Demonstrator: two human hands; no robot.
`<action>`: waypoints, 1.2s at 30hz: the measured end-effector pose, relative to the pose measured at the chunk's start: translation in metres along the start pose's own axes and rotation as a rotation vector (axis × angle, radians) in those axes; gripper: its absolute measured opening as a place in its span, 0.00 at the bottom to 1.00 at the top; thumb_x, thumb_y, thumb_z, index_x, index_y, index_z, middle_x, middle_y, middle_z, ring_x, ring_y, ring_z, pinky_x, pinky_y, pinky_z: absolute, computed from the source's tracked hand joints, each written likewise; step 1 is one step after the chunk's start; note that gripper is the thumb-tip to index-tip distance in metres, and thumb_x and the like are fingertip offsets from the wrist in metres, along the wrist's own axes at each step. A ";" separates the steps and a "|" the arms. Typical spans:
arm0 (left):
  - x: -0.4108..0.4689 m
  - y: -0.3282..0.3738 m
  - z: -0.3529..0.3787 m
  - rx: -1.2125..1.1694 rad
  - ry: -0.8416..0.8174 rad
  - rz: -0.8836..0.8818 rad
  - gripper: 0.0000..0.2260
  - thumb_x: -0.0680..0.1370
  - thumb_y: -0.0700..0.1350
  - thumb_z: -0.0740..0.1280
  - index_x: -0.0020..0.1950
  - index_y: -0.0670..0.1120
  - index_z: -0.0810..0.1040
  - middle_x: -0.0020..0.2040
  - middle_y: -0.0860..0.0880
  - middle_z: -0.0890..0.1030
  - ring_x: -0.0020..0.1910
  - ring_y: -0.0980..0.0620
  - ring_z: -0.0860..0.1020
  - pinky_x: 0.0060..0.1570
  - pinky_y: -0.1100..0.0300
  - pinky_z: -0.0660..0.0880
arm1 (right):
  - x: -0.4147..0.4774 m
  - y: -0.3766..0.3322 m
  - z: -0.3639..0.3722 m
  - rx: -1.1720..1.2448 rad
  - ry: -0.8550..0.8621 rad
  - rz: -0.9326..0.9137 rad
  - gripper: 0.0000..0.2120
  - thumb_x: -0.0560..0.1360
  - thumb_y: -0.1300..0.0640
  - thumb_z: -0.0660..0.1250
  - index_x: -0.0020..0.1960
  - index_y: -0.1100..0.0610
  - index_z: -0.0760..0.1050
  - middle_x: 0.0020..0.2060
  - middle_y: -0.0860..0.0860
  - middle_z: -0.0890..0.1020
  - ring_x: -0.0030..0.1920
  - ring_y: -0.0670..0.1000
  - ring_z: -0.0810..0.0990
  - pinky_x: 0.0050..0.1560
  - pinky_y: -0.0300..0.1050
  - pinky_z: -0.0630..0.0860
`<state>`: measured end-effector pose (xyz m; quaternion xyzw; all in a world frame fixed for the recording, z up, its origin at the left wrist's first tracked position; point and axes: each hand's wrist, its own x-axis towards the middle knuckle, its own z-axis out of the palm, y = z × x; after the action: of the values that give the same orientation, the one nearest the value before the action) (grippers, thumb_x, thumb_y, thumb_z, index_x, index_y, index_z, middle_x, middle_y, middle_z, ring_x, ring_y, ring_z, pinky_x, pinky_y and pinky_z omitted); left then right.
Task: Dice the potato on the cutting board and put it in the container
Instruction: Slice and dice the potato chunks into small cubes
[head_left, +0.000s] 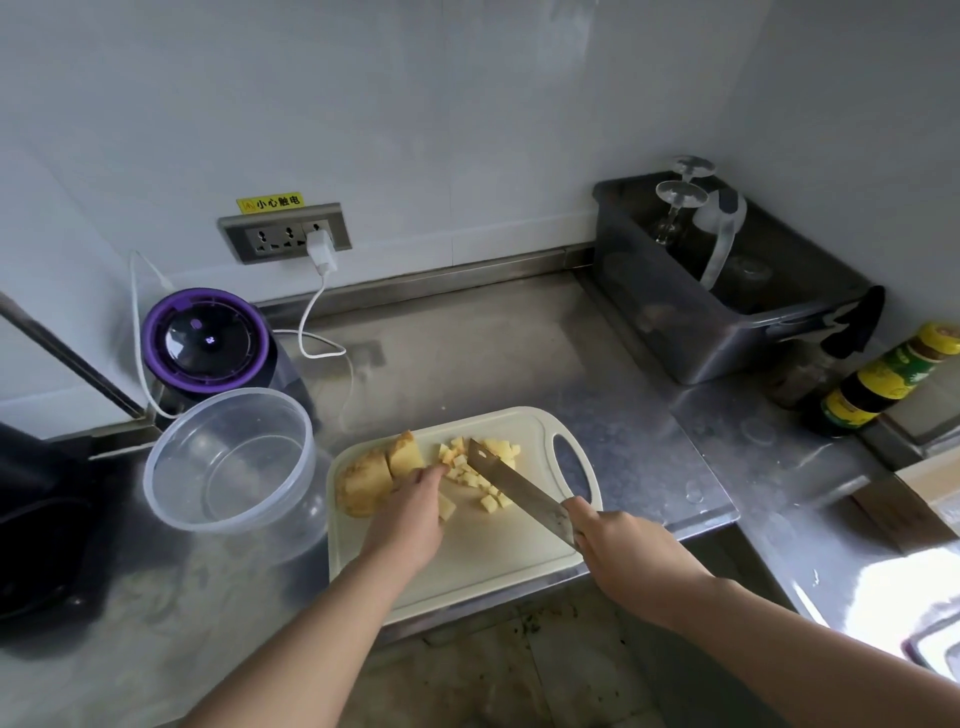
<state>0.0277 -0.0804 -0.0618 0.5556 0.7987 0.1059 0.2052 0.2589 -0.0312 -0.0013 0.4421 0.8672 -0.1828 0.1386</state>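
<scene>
A white cutting board lies on the steel counter. On its left part sit large uncut potato chunks; several small yellow potato dice lie toward the right. My left hand reaches over the board, fingertips by the dice next to the chunks; its grip is hidden from view. My right hand grips the handle of a cleaver, whose blade slants over the dice. A clear round container stands empty left of the board.
A purple-lidded appliance with a white cable stands behind the container. A dark plastic bin with upturned glasses sits at the back right, sauce bottles beside it. The counter's front edge runs just below the board.
</scene>
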 end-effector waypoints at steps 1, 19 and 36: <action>0.001 -0.001 0.000 0.051 -0.038 0.017 0.26 0.78 0.38 0.64 0.74 0.50 0.63 0.68 0.49 0.71 0.63 0.48 0.74 0.59 0.54 0.75 | 0.000 -0.001 0.000 -0.002 -0.003 0.001 0.17 0.82 0.61 0.56 0.68 0.50 0.60 0.53 0.53 0.81 0.43 0.53 0.83 0.42 0.44 0.78; -0.018 0.006 0.014 -0.015 0.062 -0.109 0.13 0.77 0.49 0.66 0.60 0.48 0.75 0.58 0.51 0.76 0.52 0.51 0.78 0.45 0.62 0.73 | -0.004 -0.028 0.016 -0.005 -0.074 0.033 0.21 0.79 0.65 0.58 0.68 0.49 0.59 0.44 0.52 0.79 0.39 0.52 0.81 0.44 0.50 0.82; -0.027 -0.003 0.021 -0.095 0.156 -0.163 0.08 0.77 0.46 0.67 0.56 0.48 0.79 0.54 0.51 0.81 0.50 0.52 0.79 0.46 0.65 0.74 | -0.009 -0.055 0.014 -0.019 -0.138 -0.051 0.22 0.79 0.66 0.58 0.69 0.51 0.59 0.42 0.52 0.77 0.36 0.49 0.75 0.31 0.38 0.67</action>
<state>0.0423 -0.1081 -0.0762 0.4686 0.8488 0.1697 0.1763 0.2199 -0.0736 0.0009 0.4048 0.8682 -0.2082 0.1975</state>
